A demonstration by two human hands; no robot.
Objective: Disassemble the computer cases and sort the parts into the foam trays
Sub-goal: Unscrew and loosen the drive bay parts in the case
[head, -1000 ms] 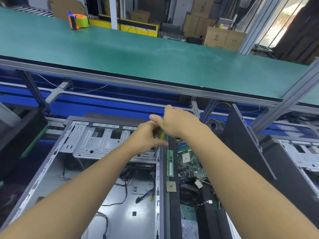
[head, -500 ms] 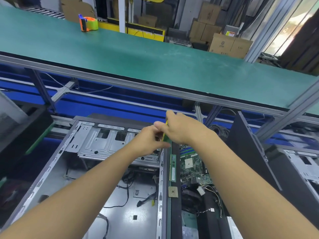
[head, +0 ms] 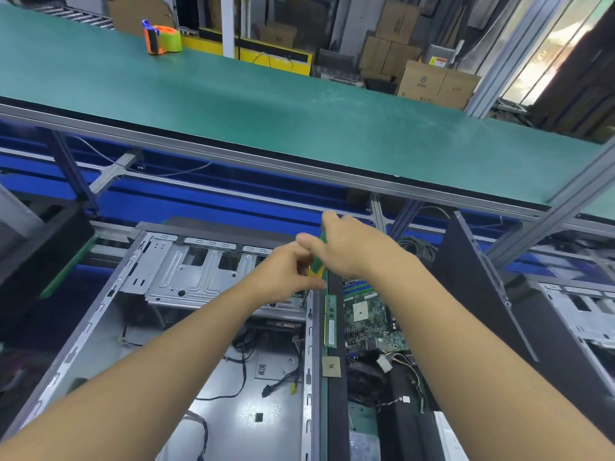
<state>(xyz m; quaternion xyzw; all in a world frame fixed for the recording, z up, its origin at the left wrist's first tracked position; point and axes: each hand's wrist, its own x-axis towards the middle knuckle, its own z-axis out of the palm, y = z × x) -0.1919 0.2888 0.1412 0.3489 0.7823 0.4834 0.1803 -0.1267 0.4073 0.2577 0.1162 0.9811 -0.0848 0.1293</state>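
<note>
An open grey computer case (head: 186, 281) lies on its side at lower left, with loose cables inside. Above its right edge both hands meet on a small green memory stick (head: 318, 265), which is mostly hidden by fingers. My left hand (head: 286, 274) pinches its lower end and my right hand (head: 352, 247) grips its upper end. Below them a second memory stick (head: 330, 321) and a square processor chip (head: 331, 367) lie on a black strip (head: 336, 410). A green motherboard (head: 369, 314) sits just to the right.
A long green shelf (head: 266, 104) on an aluminium frame overhangs the bench, with an orange tape dispenser (head: 161, 39) on it. A black side panel (head: 472, 294) leans at right beside another open case (head: 582, 314). Cardboard boxes (head: 432, 81) stand behind.
Both hands have risen a little with the green stick held between them, away from the case edge. The stick and chip on the black strip have not moved.
</note>
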